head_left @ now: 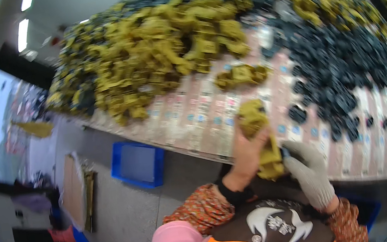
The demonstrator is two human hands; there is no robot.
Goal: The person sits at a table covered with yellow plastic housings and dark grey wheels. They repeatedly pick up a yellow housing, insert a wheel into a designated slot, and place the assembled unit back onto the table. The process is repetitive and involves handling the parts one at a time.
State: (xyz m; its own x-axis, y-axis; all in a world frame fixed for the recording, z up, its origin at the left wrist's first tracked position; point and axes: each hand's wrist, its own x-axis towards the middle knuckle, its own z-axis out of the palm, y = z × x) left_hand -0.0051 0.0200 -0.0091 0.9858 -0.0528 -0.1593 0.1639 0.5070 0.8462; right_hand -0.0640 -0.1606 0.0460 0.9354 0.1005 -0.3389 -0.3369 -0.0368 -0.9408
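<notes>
My bare left hand [246, 158] is wrapped round an olive-yellow molded plastic part [271, 165], held upright near the table's front edge. My right hand [309, 171], in a whitish knit glove, is closed beside that part. Its fingertips pinch a small dark piece [286, 152] against or close to the part's side; blur hides whether they touch. Just beyond my hands, another olive-yellow molded part [242, 77] lies on the table.
A large pile of olive-yellow parts [143, 53] covers the table's far left. Many dark round pieces [329, 60] spread over the right side, with more yellow parts [336, 2] behind. The striped table top [193, 116] ends near my waist. A blue bin [137, 164] sits on the floor.
</notes>
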